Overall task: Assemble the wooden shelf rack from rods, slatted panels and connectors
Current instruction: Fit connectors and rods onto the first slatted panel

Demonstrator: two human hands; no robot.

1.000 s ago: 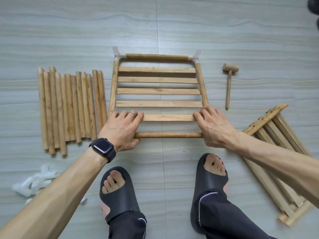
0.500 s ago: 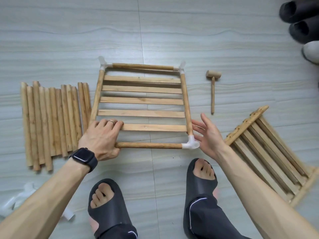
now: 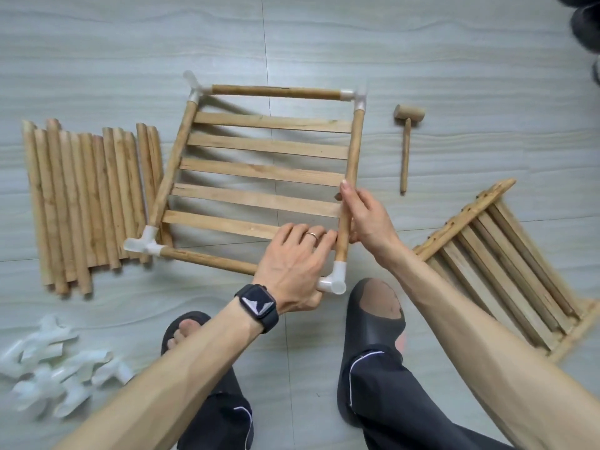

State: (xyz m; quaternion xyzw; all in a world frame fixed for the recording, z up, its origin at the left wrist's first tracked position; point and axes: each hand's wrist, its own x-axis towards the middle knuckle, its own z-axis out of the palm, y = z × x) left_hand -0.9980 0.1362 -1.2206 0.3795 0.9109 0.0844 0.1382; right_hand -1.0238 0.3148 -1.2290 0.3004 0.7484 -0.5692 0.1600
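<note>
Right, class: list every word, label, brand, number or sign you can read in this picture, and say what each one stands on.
No text in this picture can be read.
Smartwatch: the screen shows only glare, with no digits or words.
Shelf frame, loose rods, white connectors, mallet and slippers: no label, brand, number or sign shows on them.

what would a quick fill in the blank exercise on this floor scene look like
The frame holds ____ flat slats.
The right hand grips the frame's ____ side rod.
The loose rods lie on the floor to the ____ of the frame.
Missing words: five; right; left.
</note>
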